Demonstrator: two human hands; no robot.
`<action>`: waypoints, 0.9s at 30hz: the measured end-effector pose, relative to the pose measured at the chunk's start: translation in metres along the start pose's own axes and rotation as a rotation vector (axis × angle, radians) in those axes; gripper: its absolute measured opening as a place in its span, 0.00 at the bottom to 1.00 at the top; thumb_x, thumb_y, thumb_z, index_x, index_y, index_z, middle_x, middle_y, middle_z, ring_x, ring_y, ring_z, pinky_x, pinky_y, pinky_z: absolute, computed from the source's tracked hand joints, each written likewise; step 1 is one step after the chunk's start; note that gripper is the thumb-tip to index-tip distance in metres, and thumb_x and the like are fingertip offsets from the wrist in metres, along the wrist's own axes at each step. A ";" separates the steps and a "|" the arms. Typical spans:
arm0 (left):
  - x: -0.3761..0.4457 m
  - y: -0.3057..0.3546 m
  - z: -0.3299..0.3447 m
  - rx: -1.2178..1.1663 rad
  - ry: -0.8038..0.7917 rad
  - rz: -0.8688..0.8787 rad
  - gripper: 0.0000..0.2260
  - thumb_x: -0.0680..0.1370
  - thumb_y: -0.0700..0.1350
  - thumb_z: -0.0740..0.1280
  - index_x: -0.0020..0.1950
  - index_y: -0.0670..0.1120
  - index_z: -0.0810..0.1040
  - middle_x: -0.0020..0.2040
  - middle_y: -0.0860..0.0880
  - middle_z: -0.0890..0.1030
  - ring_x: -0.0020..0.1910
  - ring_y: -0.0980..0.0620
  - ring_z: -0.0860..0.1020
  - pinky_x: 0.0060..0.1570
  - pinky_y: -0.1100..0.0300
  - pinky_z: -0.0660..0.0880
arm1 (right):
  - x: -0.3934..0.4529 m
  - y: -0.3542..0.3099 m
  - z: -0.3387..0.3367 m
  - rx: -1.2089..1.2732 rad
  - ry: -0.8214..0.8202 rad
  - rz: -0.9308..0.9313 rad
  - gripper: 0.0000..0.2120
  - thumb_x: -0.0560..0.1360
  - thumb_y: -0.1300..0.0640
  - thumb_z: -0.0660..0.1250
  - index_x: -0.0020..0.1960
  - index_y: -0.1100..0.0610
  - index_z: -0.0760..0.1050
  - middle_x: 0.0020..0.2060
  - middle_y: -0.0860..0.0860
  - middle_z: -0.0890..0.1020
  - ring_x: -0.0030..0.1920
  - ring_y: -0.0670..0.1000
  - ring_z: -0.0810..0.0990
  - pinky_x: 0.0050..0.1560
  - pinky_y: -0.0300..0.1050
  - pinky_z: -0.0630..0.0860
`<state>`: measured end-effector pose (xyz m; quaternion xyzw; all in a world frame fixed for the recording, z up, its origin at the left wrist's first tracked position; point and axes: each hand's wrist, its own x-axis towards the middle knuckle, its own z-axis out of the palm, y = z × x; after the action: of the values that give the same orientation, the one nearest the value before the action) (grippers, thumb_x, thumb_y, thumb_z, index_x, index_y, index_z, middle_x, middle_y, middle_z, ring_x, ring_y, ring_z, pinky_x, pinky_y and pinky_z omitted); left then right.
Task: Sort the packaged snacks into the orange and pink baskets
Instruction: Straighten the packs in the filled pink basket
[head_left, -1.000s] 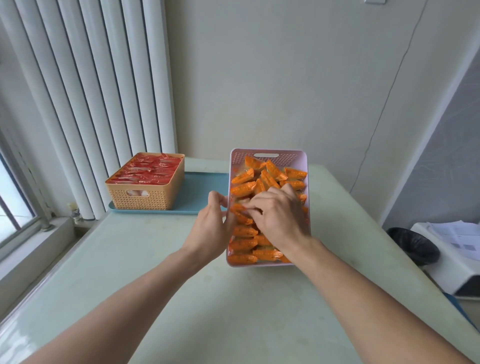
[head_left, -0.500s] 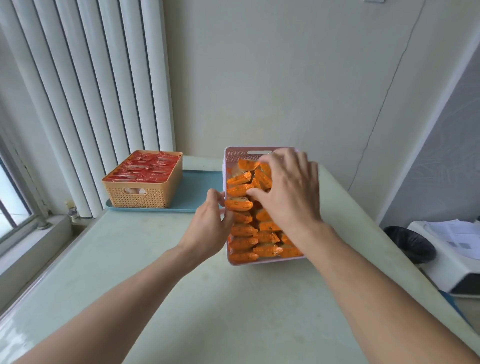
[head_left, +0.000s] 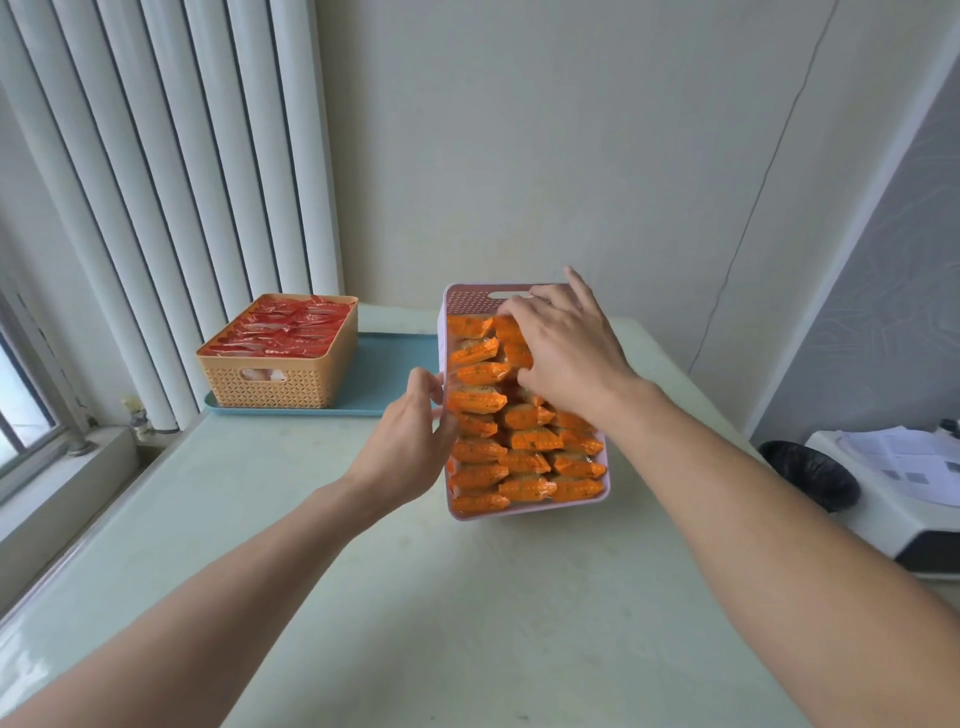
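A pink basket (head_left: 467, 299) stands in the middle of the table, packed with rows of orange snack packets (head_left: 525, 488). My right hand (head_left: 567, 354) lies over the far half of the packets, fingers spread and fairly straight, fingertips near the far wall's handle slot. My left hand (head_left: 410, 448) is at the basket's left side, with thumb and fingers curled round the left rim. An orange basket (head_left: 270, 385) full of red snack packets (head_left: 292, 328) stands at the back left on a teal tray (head_left: 396, 375).
Vertical white blinds (head_left: 171, 171) and a window sill (head_left: 47, 483) run along the left. To the right, below table height, are a black bin (head_left: 810, 474) and a white device (head_left: 904, 519) with papers on it. The pale table (head_left: 467, 623) ends near both.
My right hand has moved from the packets in the middle of the pink basket to its far end and spread out. My left hand stays at the left rim.
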<state>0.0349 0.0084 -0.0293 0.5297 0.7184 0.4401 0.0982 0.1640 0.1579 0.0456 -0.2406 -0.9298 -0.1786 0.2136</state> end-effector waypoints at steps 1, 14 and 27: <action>0.000 -0.001 0.000 -0.002 -0.001 -0.003 0.07 0.84 0.53 0.58 0.53 0.51 0.63 0.61 0.53 0.75 0.59 0.52 0.78 0.47 0.49 0.83 | 0.001 0.003 -0.003 0.029 -0.017 -0.028 0.32 0.70 0.56 0.77 0.71 0.51 0.69 0.69 0.50 0.77 0.73 0.53 0.70 0.81 0.56 0.49; 0.004 -0.002 0.000 -0.041 0.008 -0.096 0.08 0.84 0.54 0.58 0.52 0.51 0.64 0.57 0.49 0.80 0.54 0.48 0.82 0.47 0.46 0.83 | -0.030 0.043 -0.004 0.266 -0.067 -0.048 0.27 0.67 0.38 0.77 0.62 0.44 0.76 0.61 0.44 0.75 0.66 0.47 0.68 0.71 0.48 0.64; 0.017 -0.004 0.004 -0.006 0.017 -0.176 0.09 0.83 0.56 0.58 0.50 0.52 0.64 0.50 0.48 0.83 0.44 0.50 0.84 0.44 0.45 0.83 | -0.025 0.040 0.014 0.259 -0.086 0.014 0.04 0.72 0.49 0.77 0.46 0.44 0.84 0.50 0.42 0.76 0.54 0.47 0.74 0.56 0.47 0.72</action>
<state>0.0277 0.0244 -0.0291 0.4605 0.7617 0.4363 0.1316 0.2006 0.1875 0.0312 -0.2248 -0.9517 -0.0450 0.2042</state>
